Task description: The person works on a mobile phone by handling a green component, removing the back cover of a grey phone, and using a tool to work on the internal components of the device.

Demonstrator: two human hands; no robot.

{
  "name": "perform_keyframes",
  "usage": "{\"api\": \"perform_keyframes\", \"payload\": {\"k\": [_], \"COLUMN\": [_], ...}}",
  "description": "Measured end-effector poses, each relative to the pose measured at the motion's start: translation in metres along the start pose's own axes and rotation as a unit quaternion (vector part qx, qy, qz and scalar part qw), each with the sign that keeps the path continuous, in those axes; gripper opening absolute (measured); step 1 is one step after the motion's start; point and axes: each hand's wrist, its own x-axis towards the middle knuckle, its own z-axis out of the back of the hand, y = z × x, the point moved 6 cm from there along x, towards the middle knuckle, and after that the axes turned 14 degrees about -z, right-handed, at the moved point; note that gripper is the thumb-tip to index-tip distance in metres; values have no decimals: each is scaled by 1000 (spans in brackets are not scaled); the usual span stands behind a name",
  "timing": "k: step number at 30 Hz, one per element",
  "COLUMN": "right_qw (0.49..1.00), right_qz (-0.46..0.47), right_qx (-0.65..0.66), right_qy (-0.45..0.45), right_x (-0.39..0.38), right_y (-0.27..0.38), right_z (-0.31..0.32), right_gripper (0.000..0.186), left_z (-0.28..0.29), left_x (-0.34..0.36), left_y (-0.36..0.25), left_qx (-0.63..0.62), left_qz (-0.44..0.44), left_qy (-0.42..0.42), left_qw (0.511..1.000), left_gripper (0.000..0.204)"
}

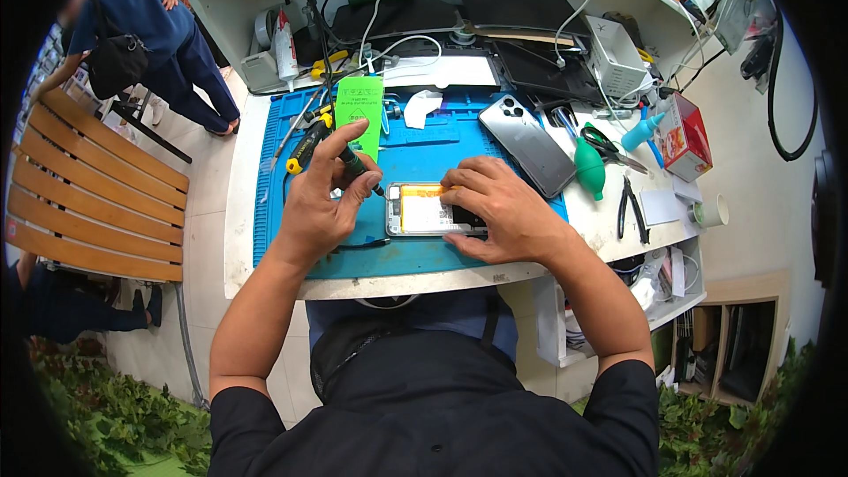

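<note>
An opened phone (427, 212) lies on the blue work mat (415, 159), its battery and orange strip exposed. With my left hand (329, 196) I grip a dark green screwdriver (354, 162); its tip points down at the phone's left end. Whether the tip touches a screw is too small to tell. My right hand (502, 210) holds the phone by its right part, thumb on the near edge and fingers on the far edge, hiding some of that end. A bright green packet (359, 110) lies just beyond the screwdriver.
Right of the mat lie a silver phone (527, 146), a green air blower (589, 168), scissors (611, 148) and black pliers (632, 210). Dark screens (517, 9) stand at the back. A yellow-black tool (309, 146) sits left. A slatted wooden chair (97, 185) and a person (159, 35) are farther left.
</note>
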Motion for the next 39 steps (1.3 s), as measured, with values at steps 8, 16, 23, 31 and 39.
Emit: {"api": "perform_keyframes", "payload": {"k": [8, 16, 23, 31, 39], "right_qw": [1000, 1000, 1000, 1000, 1000], "right_qz": [-22, -16, -8, -4, 8], "right_qx": [0, -3, -12, -11, -17], "right_qy": [18, 20, 17, 26, 25], "right_x": [-1, 0, 3, 5, 14], "right_y": [-3, -1, 7, 10, 15], "right_z": [-2, -1, -1, -6, -8], "right_gripper": [44, 45, 42, 40, 41], "left_z": [-3, -1, -3, -2, -1], "left_x": [1, 12, 25, 29, 36], "left_y": [-7, -14, -23, -14, -26], "left_qx": [24, 17, 20, 42, 8], "left_qz": [-30, -24, -20, 52, -54], "left_qy": [15, 102, 98, 155, 136], "left_qw": [999, 994, 995, 986, 989], "left_gripper": [67, 65, 56, 58, 61]}}
